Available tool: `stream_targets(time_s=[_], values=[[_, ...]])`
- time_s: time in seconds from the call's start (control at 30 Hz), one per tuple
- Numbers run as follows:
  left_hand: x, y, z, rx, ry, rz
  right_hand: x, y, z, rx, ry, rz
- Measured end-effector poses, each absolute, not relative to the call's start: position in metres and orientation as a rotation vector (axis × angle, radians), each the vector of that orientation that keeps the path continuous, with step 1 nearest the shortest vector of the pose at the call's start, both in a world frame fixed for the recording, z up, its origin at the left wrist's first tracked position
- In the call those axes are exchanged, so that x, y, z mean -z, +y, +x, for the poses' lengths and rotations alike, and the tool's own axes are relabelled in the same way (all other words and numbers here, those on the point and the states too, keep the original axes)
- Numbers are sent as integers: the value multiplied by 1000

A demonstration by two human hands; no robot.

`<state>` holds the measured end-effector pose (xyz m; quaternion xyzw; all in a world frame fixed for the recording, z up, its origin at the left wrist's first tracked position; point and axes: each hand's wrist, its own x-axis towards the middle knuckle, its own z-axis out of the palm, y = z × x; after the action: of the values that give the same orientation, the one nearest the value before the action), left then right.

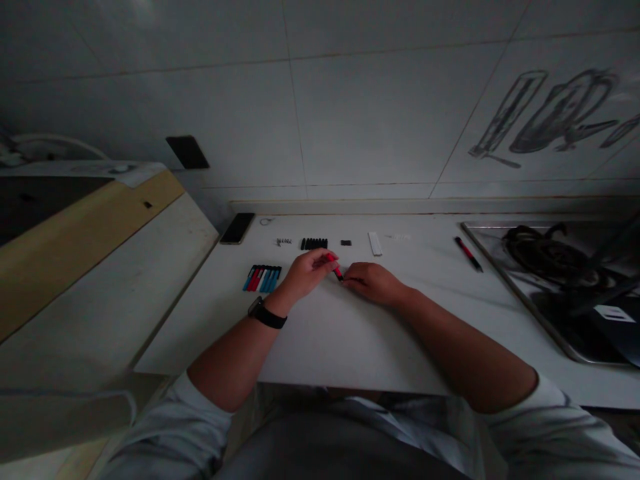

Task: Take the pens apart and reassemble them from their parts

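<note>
A short red pen body with a black end (336, 267) is pinched in the fingers of my left hand (313, 268), tilted with its black end down and to the right. At that black end the fingers of my right hand (370, 280) are closed together; whether a small part sits between them is hidden. Left of my hands lies a row of red, white and blue pen barrels (262, 279). Behind them are a row of black pen parts (314, 244), small coiled springs (283, 241) and a cluster of tiny dark pieces (346, 243).
White strips (375, 244) and thin clear pieces (399, 237) lie towards the back. A red and black pen (469, 255) rests beside the gas stove (515, 293) on the right. A phone (237, 229) and a ring-shaped item (267, 221) are at the back left of the white counter (350, 347).
</note>
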<state>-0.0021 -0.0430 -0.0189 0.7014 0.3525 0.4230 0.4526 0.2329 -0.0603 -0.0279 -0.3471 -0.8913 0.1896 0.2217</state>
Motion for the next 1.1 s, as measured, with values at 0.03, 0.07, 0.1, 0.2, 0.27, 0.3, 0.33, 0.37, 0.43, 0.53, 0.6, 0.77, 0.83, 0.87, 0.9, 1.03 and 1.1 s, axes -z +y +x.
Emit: stream_targets(time_s=[0.03,0.07,0.1,0.2,0.27,0.3,0.33,0.37,0.43,0.53,0.6,0.77,0.83,0.87,0.9,1.03,1.1], values=[[20,-42,-2,-1053,887,1740,28,-60,233,-528,-2465,-966],[21,-42,-2,-1062,899,1750,28,-61,234,-534,-2462,-980],[21,-42,-2,-1070,908,1760,28,-61,234,-540,-2459,-993],[22,-42,-3,-1062,939,1800,26,-63,233,-524,-2459,-1021],[22,-42,-4,-1044,961,1834,25,-62,235,-496,-2431,-1040],[22,-42,-4,-1029,969,1854,24,-59,237,-480,-2393,-1062],[22,-42,-5,-1011,977,1877,23,-55,242,-452,-2331,-1101],[22,-41,-6,-992,984,1901,22,-49,250,-413,-2248,-1152],[24,-40,-6,-960,994,1952,21,-35,273,-267,-1983,-1314],[27,-38,-7,-945,997,2005,25,-12,321,-46,-1555,-1565],[28,-38,-7,-935,1000,2030,32,-1,353,8,-1438,-1684],[30,-38,-7,-923,1008,2070,55,13,391,-105,-1499,-1942],[31,-38,-7,-917,1006,2077,61,16,392,-115,-1521,-1993],[32,-37,-8,-913,1004,2080,63,18,391,-106,-1528,-2007],[33,-37,-8,-911,1001,2082,64,19,389,-91,-1533,-2015],[32,-37,-7,-911,1000,2086,67,24,388,-59,-1536,-2028],[30,-38,-6,-916,1004,2078,67,25,388,-52,-1526,-2041]])
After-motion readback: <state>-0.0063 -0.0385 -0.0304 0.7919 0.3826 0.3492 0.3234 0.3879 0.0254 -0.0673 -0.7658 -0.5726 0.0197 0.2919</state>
